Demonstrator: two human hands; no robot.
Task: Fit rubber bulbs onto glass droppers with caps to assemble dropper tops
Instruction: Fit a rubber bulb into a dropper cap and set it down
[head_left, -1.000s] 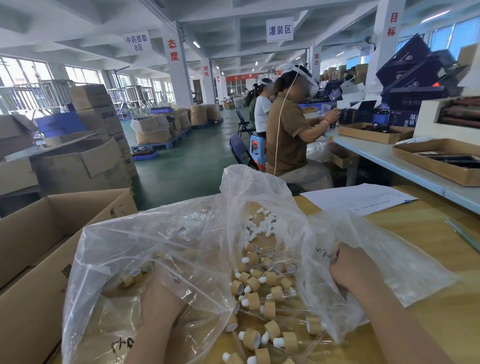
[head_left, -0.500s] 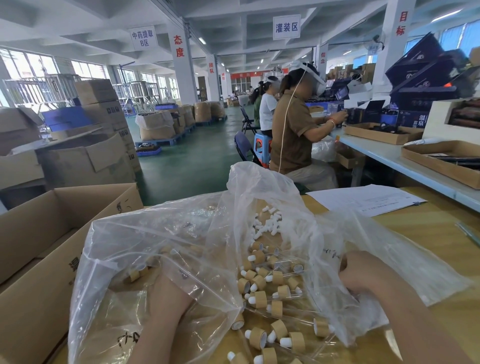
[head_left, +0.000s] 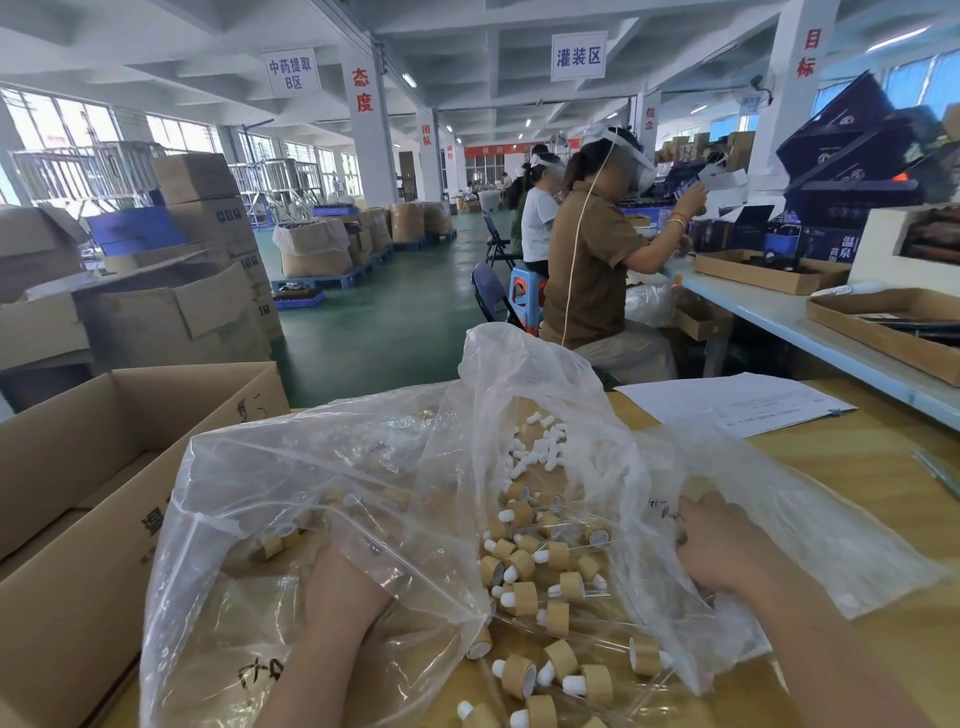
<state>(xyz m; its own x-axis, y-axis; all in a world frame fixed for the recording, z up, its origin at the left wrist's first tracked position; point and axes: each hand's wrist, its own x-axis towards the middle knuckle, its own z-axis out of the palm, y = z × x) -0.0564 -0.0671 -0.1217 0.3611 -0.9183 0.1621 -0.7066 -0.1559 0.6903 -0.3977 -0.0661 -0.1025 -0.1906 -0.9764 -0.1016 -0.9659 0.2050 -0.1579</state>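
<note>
Now fetching parts from the plastic bag.
Left hand inside, fingers' grip unreadable; right hand clutches its film; next I single out one dropper.

Seen through the film of the large clear plastic bag, the left hand was pushed slightly farther toward 12 o'clock, nearer a tan-capped, white-bulbed dropper top. The right hand, gripping the bag's film, was shifted only a little. At 1 o'clock, the hand of the seated person in the brown shirt was raised above the pale blue worktable.
</note>
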